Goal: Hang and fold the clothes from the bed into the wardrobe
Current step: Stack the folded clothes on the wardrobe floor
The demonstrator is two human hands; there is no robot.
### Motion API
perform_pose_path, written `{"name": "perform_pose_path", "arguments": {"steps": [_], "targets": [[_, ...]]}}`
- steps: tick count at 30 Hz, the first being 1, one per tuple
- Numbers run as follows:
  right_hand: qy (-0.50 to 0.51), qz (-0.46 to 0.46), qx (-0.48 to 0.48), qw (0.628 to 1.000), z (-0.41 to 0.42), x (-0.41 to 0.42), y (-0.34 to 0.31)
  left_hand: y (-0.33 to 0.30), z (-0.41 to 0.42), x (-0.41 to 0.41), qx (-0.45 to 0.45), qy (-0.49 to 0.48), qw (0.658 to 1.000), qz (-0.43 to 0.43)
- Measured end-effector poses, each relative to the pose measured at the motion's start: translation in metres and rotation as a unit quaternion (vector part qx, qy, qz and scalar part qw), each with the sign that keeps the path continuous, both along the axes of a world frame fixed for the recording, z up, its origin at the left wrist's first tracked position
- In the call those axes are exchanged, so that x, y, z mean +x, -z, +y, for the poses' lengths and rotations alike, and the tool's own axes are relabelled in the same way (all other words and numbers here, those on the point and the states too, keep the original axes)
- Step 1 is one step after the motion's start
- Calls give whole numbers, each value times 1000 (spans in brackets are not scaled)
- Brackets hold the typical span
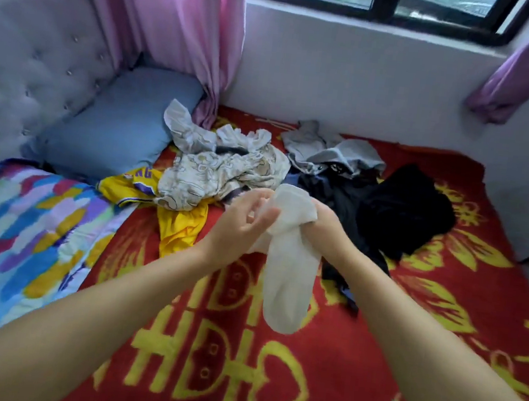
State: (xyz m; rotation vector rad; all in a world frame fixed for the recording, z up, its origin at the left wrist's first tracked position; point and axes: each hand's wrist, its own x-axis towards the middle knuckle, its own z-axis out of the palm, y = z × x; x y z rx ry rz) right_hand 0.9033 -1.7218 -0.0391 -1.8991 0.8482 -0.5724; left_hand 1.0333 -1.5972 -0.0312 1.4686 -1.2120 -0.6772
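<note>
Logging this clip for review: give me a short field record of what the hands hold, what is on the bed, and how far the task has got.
held item: white sock, hanging down
left hand: holds sock top
right hand: grips sock top
clothes on bed: yellow jersey, patterned cream garment, grey garment, black clothes
bedding: red blanket, blue pillow
progress: pile unsorted; wardrobe not in view

The white sock covers most of my right hand. My elbows are cut off below; the window above.
</note>
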Motion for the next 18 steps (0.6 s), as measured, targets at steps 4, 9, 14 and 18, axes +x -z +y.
{"name": "perform_pose_path", "arguments": {"steps": [4,9,14,18], "targets": [[-43,-107,24,993,0,-3,-106,-5,5,6,93,20,995,-34],[-53,-177,50,981,8,-3,-161,-3,1,-21,168,65,983,-38],[101,-299,105,943,-4,-15,-169,23,32,-45,293,150,941,85],[98,-218,144,960,-29,-40,-145,22,34,-39,292,59,944,143]]}}
